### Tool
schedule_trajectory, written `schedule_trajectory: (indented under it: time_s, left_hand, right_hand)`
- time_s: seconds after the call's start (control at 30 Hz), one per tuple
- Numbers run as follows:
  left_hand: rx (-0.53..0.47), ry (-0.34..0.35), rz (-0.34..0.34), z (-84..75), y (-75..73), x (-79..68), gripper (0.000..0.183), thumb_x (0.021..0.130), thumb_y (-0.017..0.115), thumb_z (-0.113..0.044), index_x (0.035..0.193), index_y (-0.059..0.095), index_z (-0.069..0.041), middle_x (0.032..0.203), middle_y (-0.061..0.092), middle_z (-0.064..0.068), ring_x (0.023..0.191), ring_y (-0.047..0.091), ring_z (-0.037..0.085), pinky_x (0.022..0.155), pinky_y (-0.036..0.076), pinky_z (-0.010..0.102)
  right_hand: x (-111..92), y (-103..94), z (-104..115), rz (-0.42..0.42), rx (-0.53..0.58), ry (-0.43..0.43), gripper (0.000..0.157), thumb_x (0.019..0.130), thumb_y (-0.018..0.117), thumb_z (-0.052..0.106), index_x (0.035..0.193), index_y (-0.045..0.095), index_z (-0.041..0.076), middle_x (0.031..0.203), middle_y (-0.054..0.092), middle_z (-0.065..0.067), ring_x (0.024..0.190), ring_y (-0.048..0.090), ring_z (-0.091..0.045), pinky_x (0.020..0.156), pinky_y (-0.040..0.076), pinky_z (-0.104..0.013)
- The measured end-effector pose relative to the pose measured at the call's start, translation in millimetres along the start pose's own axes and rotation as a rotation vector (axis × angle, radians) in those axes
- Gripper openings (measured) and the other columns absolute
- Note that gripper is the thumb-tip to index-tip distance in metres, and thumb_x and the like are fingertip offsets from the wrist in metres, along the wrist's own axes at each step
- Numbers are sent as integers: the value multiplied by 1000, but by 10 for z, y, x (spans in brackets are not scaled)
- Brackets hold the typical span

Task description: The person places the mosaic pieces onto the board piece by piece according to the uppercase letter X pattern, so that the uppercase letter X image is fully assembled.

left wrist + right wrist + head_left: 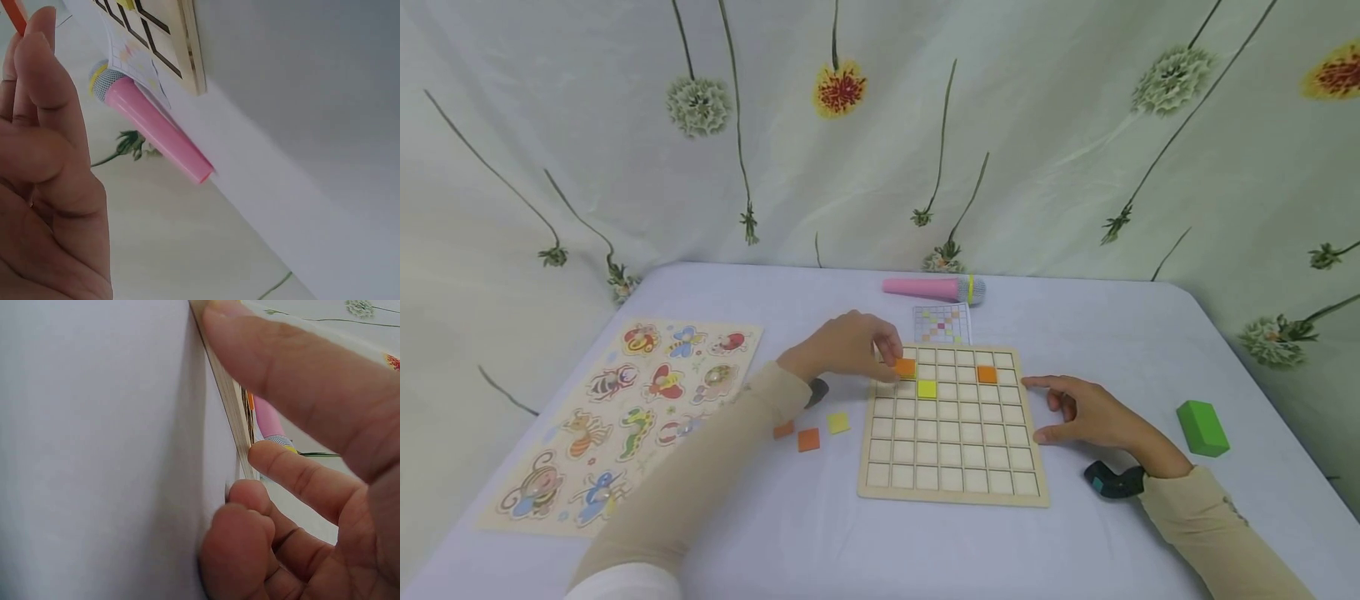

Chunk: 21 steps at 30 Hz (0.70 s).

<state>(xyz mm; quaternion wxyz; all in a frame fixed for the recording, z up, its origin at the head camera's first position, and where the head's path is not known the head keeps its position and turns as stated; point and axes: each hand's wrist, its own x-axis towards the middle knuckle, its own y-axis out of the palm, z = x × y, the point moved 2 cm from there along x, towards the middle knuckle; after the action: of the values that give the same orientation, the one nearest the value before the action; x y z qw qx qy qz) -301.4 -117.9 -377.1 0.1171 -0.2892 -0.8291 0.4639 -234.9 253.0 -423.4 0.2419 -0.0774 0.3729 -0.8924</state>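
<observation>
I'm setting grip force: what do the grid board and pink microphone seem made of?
Grid board: probably plywood, matt; fine layered lines show along its pale edge. Pink microphone: likely plastic, from its handle's smooth, soft sheen; the grey mesh head could be metal or plastic.

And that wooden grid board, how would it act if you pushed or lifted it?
The wooden grid board is probably stiff, since its edges look straight. Lying flat, it would likely slide rather than tip. Tilted, it might shed the yellow tile lying in one of its squares.
</observation>
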Motion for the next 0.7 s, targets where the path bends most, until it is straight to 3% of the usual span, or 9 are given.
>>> schedule_trajectory:
  time_s: [0.43,0.7]
  left_hand:
    - [-13,44,10,-150,118,152,21,86,90,-31,97,75,-21,88,75,-15,80,63,11,75,47,32]
    - [19,54,5,-267,195,230,21,86,90,-32,97,75,-22,85,74,-16,90,64,9,80,49,33]
  right_hand:
    - [-1,-9,25,-1,7,-2,76,81,96,15,144,61,-8,93,51,-2,73,45,-12,65,39,-26]
    - [-7,-9,28,2,11,2,76,81,96,15,144,60,-8,94,51,-2,74,45,-13,66,39,-26]
